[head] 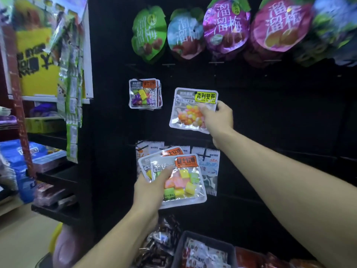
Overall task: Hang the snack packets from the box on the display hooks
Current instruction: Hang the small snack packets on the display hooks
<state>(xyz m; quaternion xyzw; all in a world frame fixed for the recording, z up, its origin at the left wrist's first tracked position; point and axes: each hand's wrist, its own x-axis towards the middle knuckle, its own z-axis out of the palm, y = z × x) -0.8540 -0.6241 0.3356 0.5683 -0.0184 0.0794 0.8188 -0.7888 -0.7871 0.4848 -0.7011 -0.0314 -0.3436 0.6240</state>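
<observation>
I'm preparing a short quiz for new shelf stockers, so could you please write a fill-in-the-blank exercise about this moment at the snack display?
1. The right hand holds a packet of small round candies whose label is ____ in colour.
2. The left hand grips several packets of square soft candies with ____ labels.
3. Along the top row, the leftmost plum bag is ____.
4. The box of packets sits at the ____ of the view.

Missing words: yellow; orange; green; bottom
</observation>
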